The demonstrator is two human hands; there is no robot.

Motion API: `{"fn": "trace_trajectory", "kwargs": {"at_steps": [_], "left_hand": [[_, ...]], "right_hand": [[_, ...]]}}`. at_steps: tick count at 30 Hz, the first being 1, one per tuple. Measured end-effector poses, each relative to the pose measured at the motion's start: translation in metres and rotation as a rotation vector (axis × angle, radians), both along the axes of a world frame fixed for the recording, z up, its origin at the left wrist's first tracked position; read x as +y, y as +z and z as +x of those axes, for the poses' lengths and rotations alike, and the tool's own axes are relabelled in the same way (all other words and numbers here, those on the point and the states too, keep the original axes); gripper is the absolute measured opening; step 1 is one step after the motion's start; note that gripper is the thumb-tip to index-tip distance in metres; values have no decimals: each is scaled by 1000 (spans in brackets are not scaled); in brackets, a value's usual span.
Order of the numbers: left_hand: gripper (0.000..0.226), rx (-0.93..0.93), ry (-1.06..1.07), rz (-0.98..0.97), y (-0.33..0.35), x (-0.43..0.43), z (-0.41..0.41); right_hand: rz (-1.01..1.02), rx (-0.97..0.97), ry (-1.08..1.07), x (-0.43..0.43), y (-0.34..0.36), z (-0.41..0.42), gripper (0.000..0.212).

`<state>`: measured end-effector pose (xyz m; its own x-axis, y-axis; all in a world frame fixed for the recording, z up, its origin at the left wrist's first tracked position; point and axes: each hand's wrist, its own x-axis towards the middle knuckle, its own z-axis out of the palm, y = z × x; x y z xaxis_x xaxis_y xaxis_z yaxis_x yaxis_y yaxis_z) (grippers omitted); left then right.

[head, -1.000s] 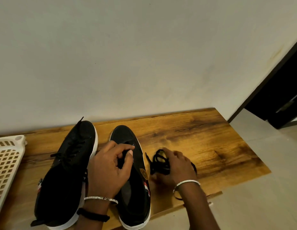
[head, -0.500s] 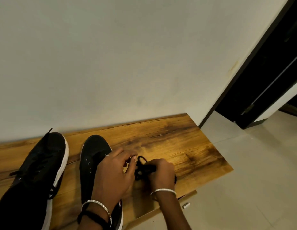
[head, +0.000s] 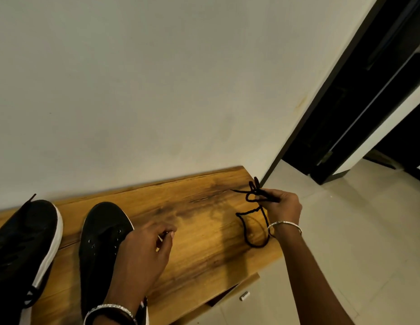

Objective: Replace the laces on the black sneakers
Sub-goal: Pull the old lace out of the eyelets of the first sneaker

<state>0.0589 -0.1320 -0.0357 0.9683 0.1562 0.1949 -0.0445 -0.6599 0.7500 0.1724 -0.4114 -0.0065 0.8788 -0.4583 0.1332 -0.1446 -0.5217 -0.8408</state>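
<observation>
Head cam: right hand (head: 283, 205) is up over the far end of the wooden bench (head: 192, 231), fingers curled tight round a bunched black lace (head: 257, 193). Short loops stick up past the knuckles and one long loop hangs to the bench top. Prob. held high so the tangle drops out & a free end shows. Can't tell if it's the old or the new lace.

Left hand (head: 143, 252) hovers over the near sneaker (head: 101, 221), thumb & fingertips drawn together. Blurred, so can't tell if it pinches a lace tip or nothing. Prob. parked there so the first eyelet is in reach.

Near sneaker: eyelets bare, toe to wall, set for threading. Other sneaker (head: 23, 235) sits just beside it at left, laced, w/ a lace end poking up at the toe.

Judgement: early stage, one shoe unlaced, nothing threaded yet.
</observation>
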Motion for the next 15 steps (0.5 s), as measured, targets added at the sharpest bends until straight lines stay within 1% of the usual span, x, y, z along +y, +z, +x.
{"fn": "trace_trajectory", "kwargs": {"at_steps": [2, 3, 5, 7, 9, 11, 12, 13, 15], "left_hand": [[15, 17, -5, 4, -1, 1, 1], [15, 23, -9, 8, -1, 2, 1], [15, 33, -18, 15, -2, 3, 1], [16, 38, -25, 15, -3, 4, 1], [17, 40, -24, 11, -3, 5, 0], [18, 28, -24, 11, -3, 6, -1], [18, 18, -27, 12, -2, 7, -1], [18, 7, -30, 13, -2, 8, -2], [19, -14, -32, 12, -2, 11, -3]], "right_hand": [[-26, -7, -1, -1, -3, 4, 27], [-54, 20, 11, 0, -7, 5, 28], [-179, 151, 57, 2, -19, 6, 32], [-292, 327, 138, 2, -28, 5, 38], [-332, 493, 265, 2, -32, 2, 51], [-371, 614, 374, 5, -30, -1, 68], [-387, 640, 400, 6, -28, -1, 72], [-398, 637, 405, 8, -25, -2, 71], [-395, 578, 372, 9, -18, -2, 61]]}}
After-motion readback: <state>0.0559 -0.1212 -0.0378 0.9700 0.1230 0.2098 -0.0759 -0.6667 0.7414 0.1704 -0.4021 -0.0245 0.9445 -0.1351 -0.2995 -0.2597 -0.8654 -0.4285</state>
